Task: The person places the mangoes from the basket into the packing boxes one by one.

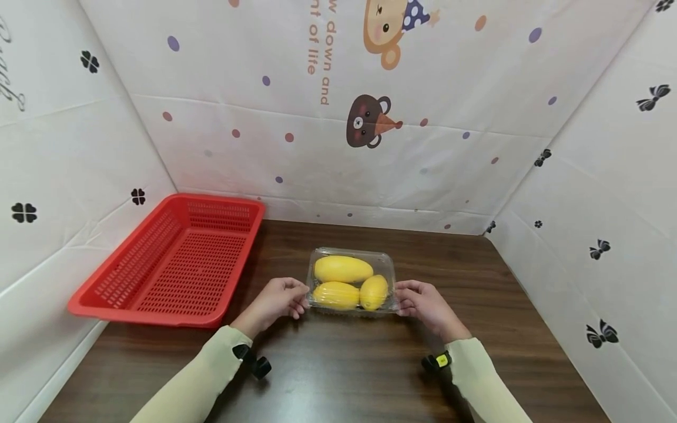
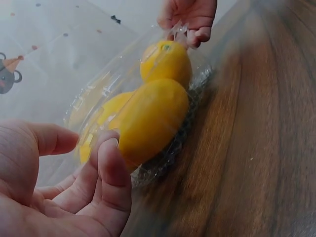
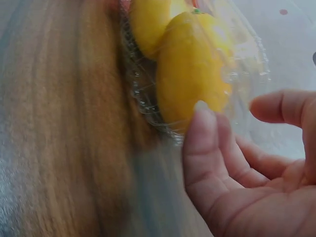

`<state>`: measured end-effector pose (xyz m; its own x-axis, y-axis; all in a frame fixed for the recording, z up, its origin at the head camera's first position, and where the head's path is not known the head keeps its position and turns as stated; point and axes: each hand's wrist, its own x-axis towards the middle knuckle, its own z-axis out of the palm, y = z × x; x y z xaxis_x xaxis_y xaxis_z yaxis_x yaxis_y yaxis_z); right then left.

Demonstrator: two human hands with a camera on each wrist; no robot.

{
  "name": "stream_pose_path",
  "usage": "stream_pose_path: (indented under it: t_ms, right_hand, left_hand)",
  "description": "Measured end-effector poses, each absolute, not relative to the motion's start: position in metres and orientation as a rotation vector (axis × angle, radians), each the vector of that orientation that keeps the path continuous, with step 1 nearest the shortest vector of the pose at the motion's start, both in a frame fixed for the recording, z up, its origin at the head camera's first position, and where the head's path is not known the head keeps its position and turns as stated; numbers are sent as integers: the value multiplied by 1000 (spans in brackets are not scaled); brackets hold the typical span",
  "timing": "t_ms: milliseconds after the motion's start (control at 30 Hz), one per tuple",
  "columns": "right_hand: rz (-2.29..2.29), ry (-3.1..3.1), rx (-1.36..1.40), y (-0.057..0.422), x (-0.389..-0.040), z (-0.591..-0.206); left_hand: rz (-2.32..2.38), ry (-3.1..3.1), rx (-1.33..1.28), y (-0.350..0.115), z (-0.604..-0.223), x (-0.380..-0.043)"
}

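Observation:
A clear plastic fruit box (image 1: 383,261) with yellow oval fruits inside, mango-like in shape, is in front of me near the middle of the table. Three of the fruits show in the head view, one long fruit (image 1: 342,269) along the far side and two nearer. My left hand (image 1: 280,302) holds the box at its left end, thumb and bent fingers at the rim. At the opposite end my right hand (image 1: 423,305) grips the box the same way. In the left wrist view a fruit (image 2: 153,121) shows through the plastic just beyond my fingertips.
A red perforated basket (image 1: 193,264) stands to the left, close to the wall. Brown wooden table (image 1: 338,370) lies under everything. White printed sheets (image 1: 296,158) enclose the back and both sides. Each wrist wears a strap with a small camera (image 1: 261,368).

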<state>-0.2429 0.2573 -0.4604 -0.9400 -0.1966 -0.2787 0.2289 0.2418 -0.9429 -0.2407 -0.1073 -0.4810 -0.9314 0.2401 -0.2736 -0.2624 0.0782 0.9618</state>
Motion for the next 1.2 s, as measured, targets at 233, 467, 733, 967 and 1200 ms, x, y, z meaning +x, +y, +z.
stream_pose_path:
  t_ms: [233, 467, 733, 967, 1200]
  right_hand:
    - [-1675, 2114, -77, 260, -238, -455]
    - [-1715, 2039, -105, 260, -237, -457]
    - [-1762, 1985, -105, 262, -235, -460]
    - [-1776, 1965, -111, 262, -235, -460]
    - [-1780, 1963, -90, 262, -234, -461]
  left_hand:
    - [1923, 1962, -23, -106, -478, -237]
    - [1919, 1953, -22, -104, -477, -237]
    - [1960, 1882, 11, -105, -473, -234]
    - [1995, 1829, 9, -105, -475, -235]
    - [2024, 1815, -4, -103, -476, -234]
